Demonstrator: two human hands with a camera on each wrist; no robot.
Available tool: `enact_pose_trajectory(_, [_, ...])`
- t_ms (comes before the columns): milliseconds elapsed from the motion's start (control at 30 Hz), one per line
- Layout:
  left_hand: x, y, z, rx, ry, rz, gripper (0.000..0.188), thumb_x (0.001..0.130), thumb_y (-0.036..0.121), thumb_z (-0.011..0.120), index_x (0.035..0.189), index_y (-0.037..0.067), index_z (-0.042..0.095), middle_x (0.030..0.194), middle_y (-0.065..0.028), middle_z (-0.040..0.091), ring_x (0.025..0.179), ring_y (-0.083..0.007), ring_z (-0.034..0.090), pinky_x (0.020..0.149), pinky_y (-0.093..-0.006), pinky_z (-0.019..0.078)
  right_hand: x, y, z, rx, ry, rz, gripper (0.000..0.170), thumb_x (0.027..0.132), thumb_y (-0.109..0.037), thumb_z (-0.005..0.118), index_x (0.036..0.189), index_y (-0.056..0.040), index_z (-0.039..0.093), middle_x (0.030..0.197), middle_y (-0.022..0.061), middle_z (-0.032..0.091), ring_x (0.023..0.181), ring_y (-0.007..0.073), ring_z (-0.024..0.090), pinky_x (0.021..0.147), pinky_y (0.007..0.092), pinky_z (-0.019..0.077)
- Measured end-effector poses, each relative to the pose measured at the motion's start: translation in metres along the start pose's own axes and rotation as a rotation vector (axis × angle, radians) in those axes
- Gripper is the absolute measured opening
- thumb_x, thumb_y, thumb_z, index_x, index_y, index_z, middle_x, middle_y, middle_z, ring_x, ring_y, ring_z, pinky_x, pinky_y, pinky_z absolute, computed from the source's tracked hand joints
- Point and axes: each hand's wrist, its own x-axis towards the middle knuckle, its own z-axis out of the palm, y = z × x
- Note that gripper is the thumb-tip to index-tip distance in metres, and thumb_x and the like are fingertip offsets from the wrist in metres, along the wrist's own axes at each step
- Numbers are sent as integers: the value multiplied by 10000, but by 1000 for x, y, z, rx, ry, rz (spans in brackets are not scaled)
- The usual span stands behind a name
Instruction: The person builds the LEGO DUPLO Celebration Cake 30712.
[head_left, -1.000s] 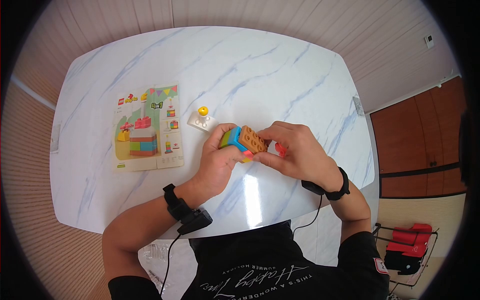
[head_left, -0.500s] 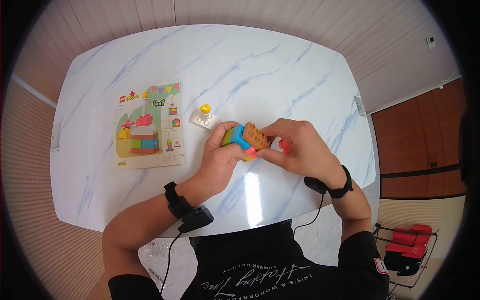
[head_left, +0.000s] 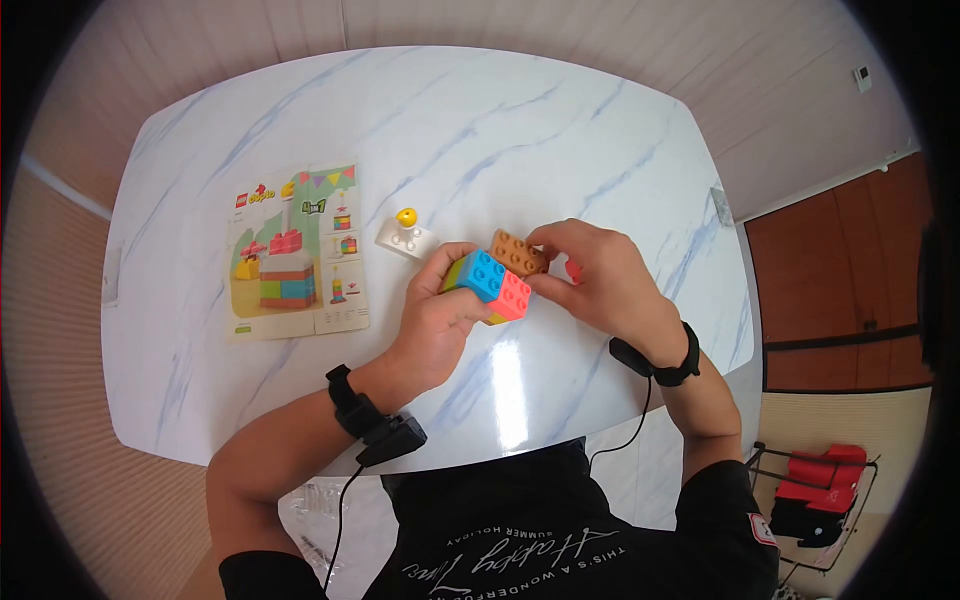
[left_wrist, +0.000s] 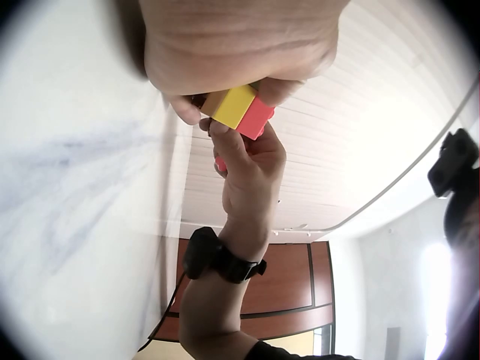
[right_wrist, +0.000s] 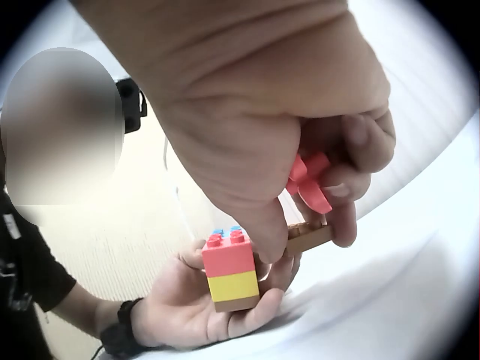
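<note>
My left hand [head_left: 430, 330] grips a block of stacked toy building bricks [head_left: 487, 275], with a blue brick and a coral-red one on top, studs showing. In the right wrist view, the coral-red brick [right_wrist: 227, 260] sits over a yellow brick [right_wrist: 233, 287] and a brown layer. Thumb and fingertip of my right hand [head_left: 610, 285] pinch a flat brown studded plate [head_left: 515, 252], tilted just off the block's far right side. Tucked within that same hand is a red bow-like piece [right_wrist: 310, 184], partly hidden by the fingers.
A white brick [head_left: 395, 238] carrying a yellow-topped candle piece [head_left: 406, 216] stands beyond my left hand. To the left lies a picture leaflet [head_left: 292, 250] on the marbled table [head_left: 600, 160]. Cables hang from both wrist cameras.
The brown plate, earlier over the top of the brick block, has come away toward the far right in my right hand, uncovering the blue and coral-red studs. My left hand stays nearly still.
</note>
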Motion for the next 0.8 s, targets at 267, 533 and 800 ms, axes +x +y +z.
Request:
enact_pose_trajectory(267, [1, 0, 2, 24, -38, 26, 522, 783, -36, 477, 1294, 73, 492, 1332, -104, 575, 1241, -240, 555, 1057, -419, 430, -8, -19, 12, -269, -23, -149, 462, 736, -217, 867, 1164, -126, 717, 865, 39, 655, 720, 233, 679, 600, 332, 537])
enact_pose_trajectory(533, [3, 0, 1, 36, -58, 40, 509, 772, -12, 469, 1275, 59, 489, 1458, -167, 517, 1353, -299, 512, 1151, -485, 393, -2, 0, -22, 165, -121, -78, 263, 848, -169, 811, 1077, -83, 716, 835, 34, 662, 656, 156, 602, 607, 280, 478])
enact_pose_trajectory(800, [4, -2, -2, 19, -60, 41, 527, 723, -21, 472, 1241, 64, 515, 1473, -201, 501, 1375, -349, 496, 1196, -572, 341, 19, 10, -18, 1146, 29, 495, 121, 921, -147, 689, 980, -57, 633, 789, -32, 556, 673, 42, 431, 564, 233, 332])
